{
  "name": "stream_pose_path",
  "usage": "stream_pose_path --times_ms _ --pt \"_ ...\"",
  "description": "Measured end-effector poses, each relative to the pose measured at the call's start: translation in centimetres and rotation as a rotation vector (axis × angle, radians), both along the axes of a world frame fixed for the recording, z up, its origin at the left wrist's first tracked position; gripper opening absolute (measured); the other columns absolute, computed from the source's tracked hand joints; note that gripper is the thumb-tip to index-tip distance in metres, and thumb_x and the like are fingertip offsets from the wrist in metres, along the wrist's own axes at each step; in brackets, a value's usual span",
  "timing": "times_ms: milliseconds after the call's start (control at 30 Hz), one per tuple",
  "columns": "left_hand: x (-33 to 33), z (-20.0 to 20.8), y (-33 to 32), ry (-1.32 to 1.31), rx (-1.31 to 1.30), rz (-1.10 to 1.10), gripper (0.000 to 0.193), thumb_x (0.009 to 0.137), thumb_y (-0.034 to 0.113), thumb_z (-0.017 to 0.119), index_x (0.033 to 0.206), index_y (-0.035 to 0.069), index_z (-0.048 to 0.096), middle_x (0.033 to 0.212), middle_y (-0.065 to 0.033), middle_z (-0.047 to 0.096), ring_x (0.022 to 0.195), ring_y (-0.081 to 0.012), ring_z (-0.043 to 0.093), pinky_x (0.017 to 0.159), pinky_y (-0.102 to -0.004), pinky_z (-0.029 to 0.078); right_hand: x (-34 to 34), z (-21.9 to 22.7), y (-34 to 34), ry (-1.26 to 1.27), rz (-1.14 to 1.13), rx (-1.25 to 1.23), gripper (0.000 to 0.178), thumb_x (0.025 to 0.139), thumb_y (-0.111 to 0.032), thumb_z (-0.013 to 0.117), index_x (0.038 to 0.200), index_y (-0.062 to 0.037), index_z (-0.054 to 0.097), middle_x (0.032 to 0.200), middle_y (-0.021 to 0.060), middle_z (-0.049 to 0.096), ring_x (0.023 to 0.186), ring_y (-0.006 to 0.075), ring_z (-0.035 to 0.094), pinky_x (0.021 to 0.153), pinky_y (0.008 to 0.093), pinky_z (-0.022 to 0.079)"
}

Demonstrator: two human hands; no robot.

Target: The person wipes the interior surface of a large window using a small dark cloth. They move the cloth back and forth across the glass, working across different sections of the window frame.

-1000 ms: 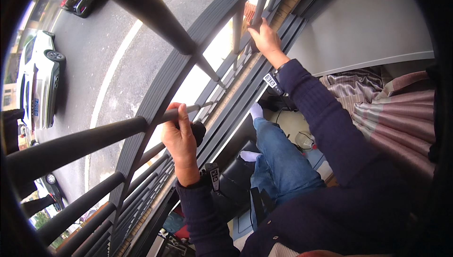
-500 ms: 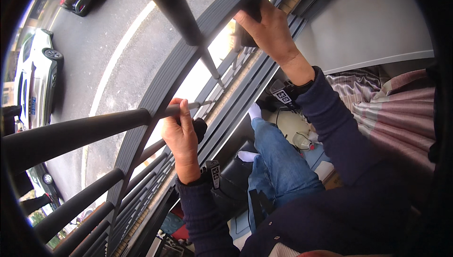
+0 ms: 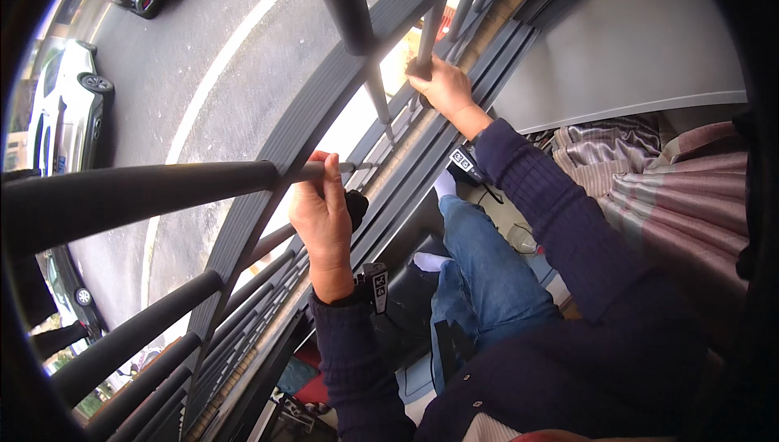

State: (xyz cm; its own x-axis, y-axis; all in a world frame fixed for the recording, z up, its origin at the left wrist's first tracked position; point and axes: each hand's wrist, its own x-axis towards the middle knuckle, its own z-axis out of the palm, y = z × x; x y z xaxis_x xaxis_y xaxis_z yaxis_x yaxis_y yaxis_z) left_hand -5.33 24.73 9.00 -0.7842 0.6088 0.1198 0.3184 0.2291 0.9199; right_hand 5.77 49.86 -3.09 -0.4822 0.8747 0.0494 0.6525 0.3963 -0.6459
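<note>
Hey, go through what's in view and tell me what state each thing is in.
Left hand: closed around a dark bar.
Right hand: closed around a farther bar.
Dark item: at the left hand, mostly hidden.
Window frame: open where the arms pass.
Curtain: gathered in folds.
Nearer foot: socked.

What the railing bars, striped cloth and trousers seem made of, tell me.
Railing bars: probably painted metal, low-sheen dark grey, by their smooth, uniform surface. Striped cloth: perhaps satiny synthetic, glossy along its folds. Trousers: likely denim, matte, by their unevenly faded blue.
</note>
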Motion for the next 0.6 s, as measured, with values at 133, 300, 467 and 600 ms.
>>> stream_pose_path --times_ms 133,300,467,600 --pt "-0.1 0.2 0.1 0.026 -0.069 0.022 0.02 0.097 0.024 0.064 0.097 0.004 0.064 0.068 -0.0055 0.061 0.059 -0.0114 0.056 0.057 -0.0272 0.045 3.3 1.4 -2.0 0.023 0.01 0.002 0.04 0.084 -0.033 0.065 0.119 -0.0153 0.058 0.095 0.0181 0.069 0.09 0.04 0.066 0.077 0.0491 0.053" --pt "0.4 -0.2 -0.5 0.123 -0.152 0.044 0.025 0.096 0.024 0.065 0.11 0.004 0.062 0.066 -0.0072 0.059 0.057 -0.0169 0.057 0.055 -0.0303 0.046 5.7 4.4 -5.8 0.084 0.095 0.008 0.046 0.085 -0.032 0.063 0.125 -0.0099 0.054 0.1 0.021 0.068 0.089 0.0421 0.065 0.077 0.0505 0.052" --pt "3.3 -1.0 -4.1 0.123 -0.231 0.035 0.043 0.094 0.018 0.066 0.132 0.003 0.051 0.056 -0.0048 0.051 0.048 -0.0172 0.05 0.05 -0.0314 0.041 1.5 6.2 -5.1 -0.038 0.362 0.396 0.039 0.092 -0.019 0.053 0.131 -0.0139 0.05 0.094 0.0147 0.063 0.078 0.0368 0.068 0.067 0.0466 0.055" --pt "5.5 -3.5 -8.7 -0.025 -0.25 0.051 0.031 0.095 0.017 0.064 0.122 0.003 0.059 0.059 -0.0017 0.05 0.053 -0.0092 0.049 0.051 -0.0268 0.039 0.7 4.1 -5.0 -0.261 0.298 0.384 0.049 0.09 -0.017 0.054 0.138 -0.0139 0.047 0.098 0.0171 0.065 0.074 0.0347 0.069 0.067 0.047 0.056"
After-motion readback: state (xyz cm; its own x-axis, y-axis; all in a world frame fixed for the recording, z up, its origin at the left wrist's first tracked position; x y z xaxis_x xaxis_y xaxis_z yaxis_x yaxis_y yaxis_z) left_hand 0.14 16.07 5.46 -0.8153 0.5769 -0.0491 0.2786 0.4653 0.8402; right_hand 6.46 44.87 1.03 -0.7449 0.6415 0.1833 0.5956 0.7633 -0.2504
